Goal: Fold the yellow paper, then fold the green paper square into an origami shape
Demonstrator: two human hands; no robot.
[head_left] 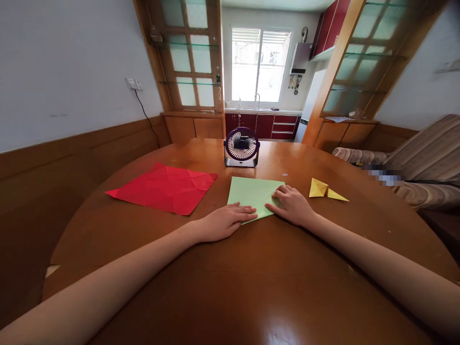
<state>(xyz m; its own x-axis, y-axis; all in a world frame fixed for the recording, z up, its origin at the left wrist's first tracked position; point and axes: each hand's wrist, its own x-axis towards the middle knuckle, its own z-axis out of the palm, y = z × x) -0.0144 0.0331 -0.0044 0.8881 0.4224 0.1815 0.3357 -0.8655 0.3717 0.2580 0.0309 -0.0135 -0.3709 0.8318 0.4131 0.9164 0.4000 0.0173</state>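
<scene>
A sheet of light green paper [251, 191] lies on the wooden table in front of me. Across its near left edge rests my left hand [224, 222], laid flat with the fingers stretched out to the right. My right hand [290, 203] is at the sheet's right edge, its thumb spread from the curved fingers, and the fingertips touch the paper. Under the hands, the sheet's near and right edges are partly hidden. To the left lies a red sheet of paper [165, 188] with crease lines. A folded yellow paper piece [319, 188] sits to the right of my right hand.
A small purple fan [241, 145] stands on the round wooden table [230, 287] beyond the green paper. Past the table's right side is a striped sofa [424, 153]. On the left wall, a cable hangs from a socket [133, 84].
</scene>
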